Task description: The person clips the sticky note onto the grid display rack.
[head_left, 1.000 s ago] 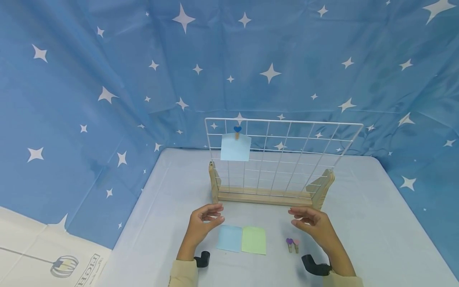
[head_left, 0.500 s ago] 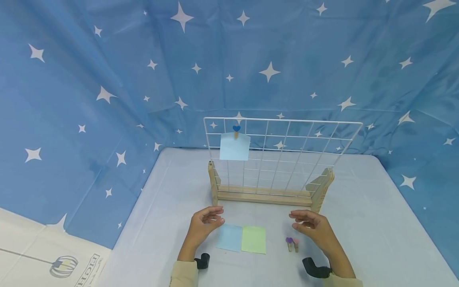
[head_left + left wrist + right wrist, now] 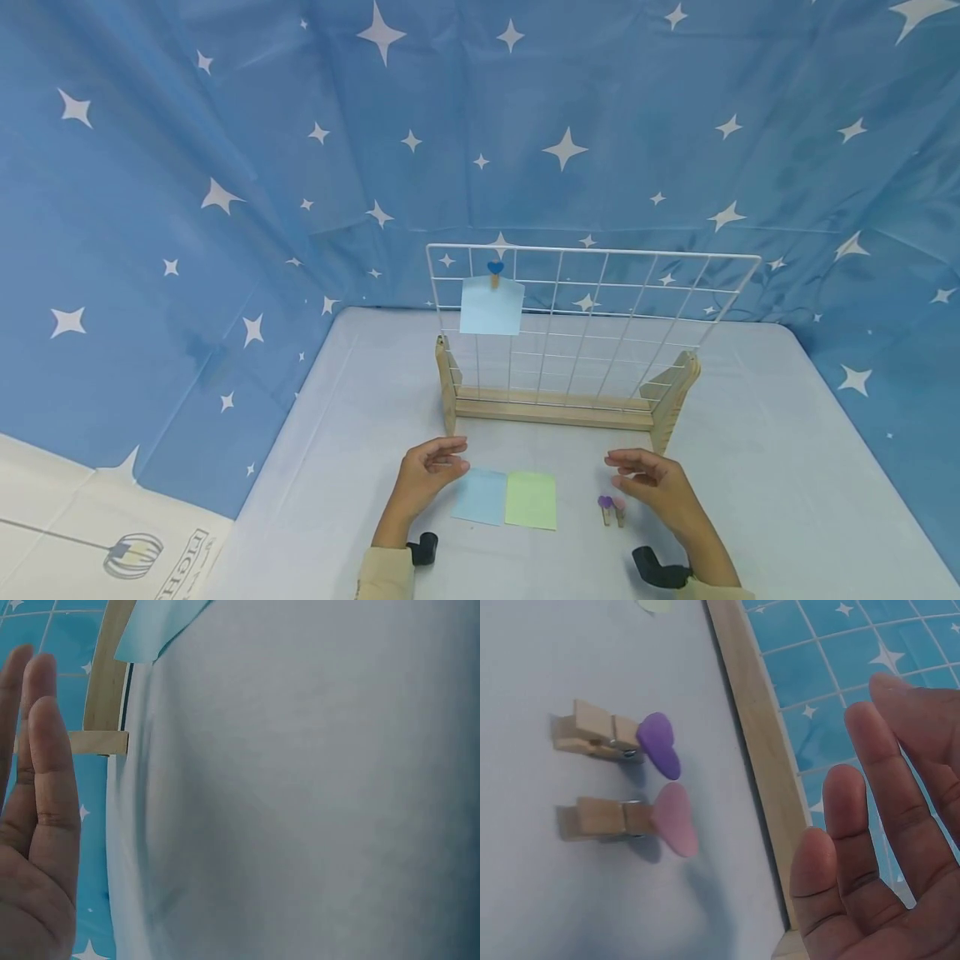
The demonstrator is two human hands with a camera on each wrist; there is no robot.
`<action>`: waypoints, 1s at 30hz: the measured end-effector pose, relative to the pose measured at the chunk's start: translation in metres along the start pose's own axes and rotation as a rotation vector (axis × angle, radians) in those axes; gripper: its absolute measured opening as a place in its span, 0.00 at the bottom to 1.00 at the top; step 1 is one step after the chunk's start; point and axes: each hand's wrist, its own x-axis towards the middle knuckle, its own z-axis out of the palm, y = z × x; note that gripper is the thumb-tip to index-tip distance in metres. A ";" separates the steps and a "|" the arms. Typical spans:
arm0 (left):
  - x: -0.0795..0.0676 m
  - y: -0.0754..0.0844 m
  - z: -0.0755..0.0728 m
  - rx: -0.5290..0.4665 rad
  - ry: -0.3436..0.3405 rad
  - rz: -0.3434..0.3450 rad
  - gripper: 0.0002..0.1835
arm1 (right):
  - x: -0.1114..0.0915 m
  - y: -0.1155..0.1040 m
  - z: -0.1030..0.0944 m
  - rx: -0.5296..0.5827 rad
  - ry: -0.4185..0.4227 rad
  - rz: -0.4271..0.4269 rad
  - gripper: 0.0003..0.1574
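My left hand [image 3: 426,478] hovers left of a light blue paper square [image 3: 480,497], fingers relaxed around nothing. A pale green paper square [image 3: 531,501] lies against the blue one's right side. Over on the right, my right hand [image 3: 654,483] is just above and beside two small wooden clothespins, also with nothing in its loose fingers. One clothespin carries a purple heart [image 3: 658,745], the other a pink heart [image 3: 674,820]. Behind, a white wire grid [image 3: 592,317] holds another light blue paper [image 3: 491,307], pinned near its upper left by a clothespin with a blue heart [image 3: 495,267].
The grid leans back in a wooden stand [image 3: 555,411] with an upright end piece [image 3: 675,392] at each side. A white cloth [image 3: 360,392] covers the table. A blue star-patterned curtain [image 3: 480,108] hangs behind and to the left.
Both hands have come slightly down toward the near edge, the right one a little more. The papers, clothespins and grid stay where they were.
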 end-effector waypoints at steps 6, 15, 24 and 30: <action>0.000 -0.004 -0.001 0.056 0.014 -0.022 0.19 | -0.001 0.009 0.002 0.010 0.004 -0.022 0.17; 0.000 -0.005 -0.002 0.111 -0.006 -0.098 0.20 | -0.004 0.015 0.004 -0.073 -0.017 0.125 0.18; 0.000 -0.004 -0.001 0.166 -0.023 -0.140 0.19 | -0.008 0.021 0.004 -0.118 -0.029 0.115 0.19; 0.003 -0.003 0.003 0.269 -0.009 -0.168 0.17 | -0.008 0.022 0.007 -0.171 -0.044 0.147 0.19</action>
